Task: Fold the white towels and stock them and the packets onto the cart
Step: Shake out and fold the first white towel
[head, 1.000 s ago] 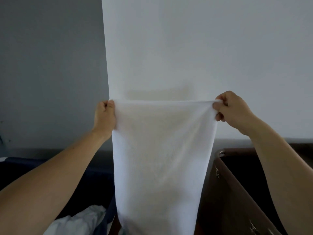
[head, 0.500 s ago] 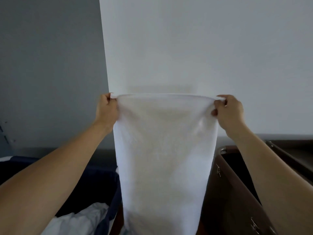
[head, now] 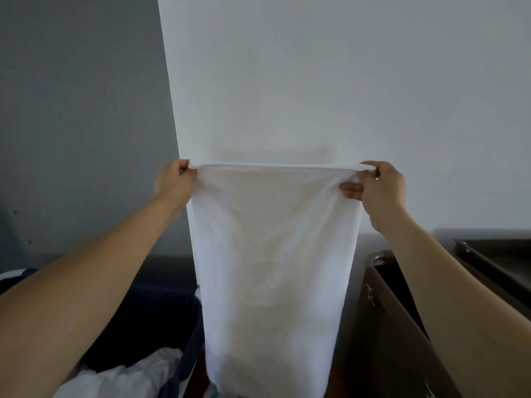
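Lowest and nearest, left of the white towel, a crumpled heap of white cloth lies inside a dark blue fabric bin. The bin's rim runs just beside the towel's hanging left edge. Right of the towel stands a brown cart with a dark open well, small metal fittings on its side and a curved metal piece at its far corner. Whether the towel's lower part touches bin or cart cannot be told.

The towel hangs flat between the two, hides whatever is behind it, and reaches the bottom edge of the view. Bare forearms reach forward on either side of it, the right one crossing over the cart's well.

At the towel's top left corner the left hand is closed in a fist, fingers curled round the bunched corner. At the top right corner the right hand pinches the hem between thumb and curled fingers, with fingertips showing in front of the cloth just below the hem. The top edge is stretched taut and level between the hands.

Behind the towel rises a pale white wall. Left of the towel is a grey wall, and a dark band runs along the base of both.
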